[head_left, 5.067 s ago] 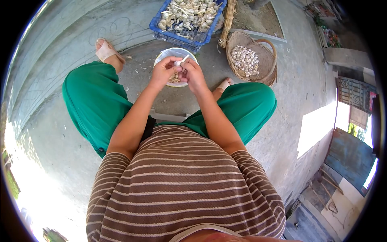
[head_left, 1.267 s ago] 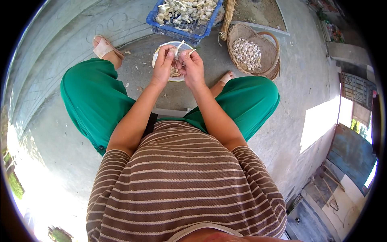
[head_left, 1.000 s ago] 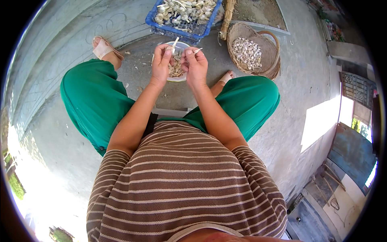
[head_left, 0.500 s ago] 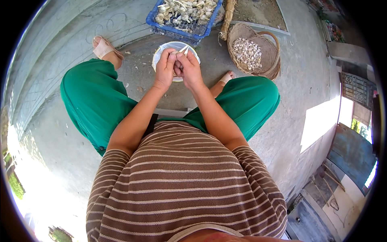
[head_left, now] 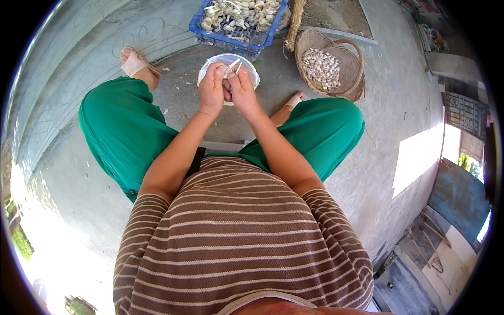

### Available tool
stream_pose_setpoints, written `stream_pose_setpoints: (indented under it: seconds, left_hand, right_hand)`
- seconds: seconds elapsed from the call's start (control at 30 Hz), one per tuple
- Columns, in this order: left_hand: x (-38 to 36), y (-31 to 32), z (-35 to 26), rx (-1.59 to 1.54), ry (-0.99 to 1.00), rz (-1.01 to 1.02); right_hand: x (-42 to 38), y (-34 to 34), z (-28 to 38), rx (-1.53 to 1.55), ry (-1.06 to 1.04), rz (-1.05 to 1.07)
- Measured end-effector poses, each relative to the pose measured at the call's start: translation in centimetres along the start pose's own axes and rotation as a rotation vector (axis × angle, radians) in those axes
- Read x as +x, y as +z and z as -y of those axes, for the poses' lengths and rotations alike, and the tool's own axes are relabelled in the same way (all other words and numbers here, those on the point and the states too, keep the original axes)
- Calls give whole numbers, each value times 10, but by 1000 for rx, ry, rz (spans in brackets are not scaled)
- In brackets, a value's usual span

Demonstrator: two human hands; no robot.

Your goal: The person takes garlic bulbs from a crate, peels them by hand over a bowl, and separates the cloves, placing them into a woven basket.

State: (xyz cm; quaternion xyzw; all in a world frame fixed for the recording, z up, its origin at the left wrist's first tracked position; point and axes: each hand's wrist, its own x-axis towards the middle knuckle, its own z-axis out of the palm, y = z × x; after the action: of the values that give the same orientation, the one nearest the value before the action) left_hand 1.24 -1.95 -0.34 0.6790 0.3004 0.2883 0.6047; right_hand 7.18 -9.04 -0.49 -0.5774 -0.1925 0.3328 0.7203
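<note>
Both my hands meet over a white round bowl [head_left: 252,69]. My left hand [head_left: 213,88] has its fingers closed on one side of a pale garlic bulb [head_left: 229,67]. From the right, my right hand [head_left: 243,90] pinches the same garlic, whose thin stem sticks up between the thumbs. The fingertips under the garlic are partly hidden. Below the hands, the inside of the bowl is mostly covered from view.
Beyond the bowl stands a blue crate [head_left: 231,42] of garlic bulbs. A wicker basket [head_left: 353,65] holding separate cloves [head_left: 321,68] is at the right, beside a straw bundle [head_left: 295,23]. My knees and sandalled feet flank the bowl.
My thumbs have moved slightly apart, and more of the garlic shows between them. Both hands have shifted a little to the left.
</note>
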Motion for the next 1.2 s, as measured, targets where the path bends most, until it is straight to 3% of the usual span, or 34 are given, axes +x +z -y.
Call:
stream_pose_setpoints:
  seconds: [0.13, 0.2, 0.23, 0.3, 0.43, 0.6, 0.73, 0.8, 0.93, 1.03, 1.1, 1.13, 1.2]
  left_hand:
    - [1, -1, 3, 58, 104, 12]
    - [6, 3, 13, -277, -10, 36]
    - [5, 1, 11, -278, -10, 36]
    - [4, -6, 5, -420, -245, 168]
    - [7, -6, 4, -373, -152, 139]
    - [13, -9, -4, -667, -350, 116]
    - [13, -7, -14, -671, -439, 97]
    - [11, -3, -12, -361, -334, 47]
    - [12, -4, 8, -114, -110, 93]
    - [12, -4, 2, -240, -209, 44]
    - [15, -7, -4, -561, -451, 42]
    - [17, -9, -4, -561, -451, 40]
    - [23, -13, -4, -914, -630, 149]
  right_hand:
    - [-4, -1, 8, 210, 150, -10]
    - [-3, -2, 8, 308, 183, 22]
    - [-3, -2, 9, 307, 183, 23]
    - [-1, -2, 12, 351, 216, 15]
    - [-1, -3, 18, 396, 252, -32]
    - [2, -13, 23, 687, 298, 48]
    - [3, -10, 28, 701, 254, 8]
    - [3, -6, 27, 458, 142, -4]
    - [4, -6, 19, 306, 116, 4]
    - [5, -6, 15, 240, 95, -12]
    - [5, -9, 14, 357, 157, 20]
    - [5, -10, 13, 357, 158, 21]
    - [6, -14, 13, 619, 172, -26]
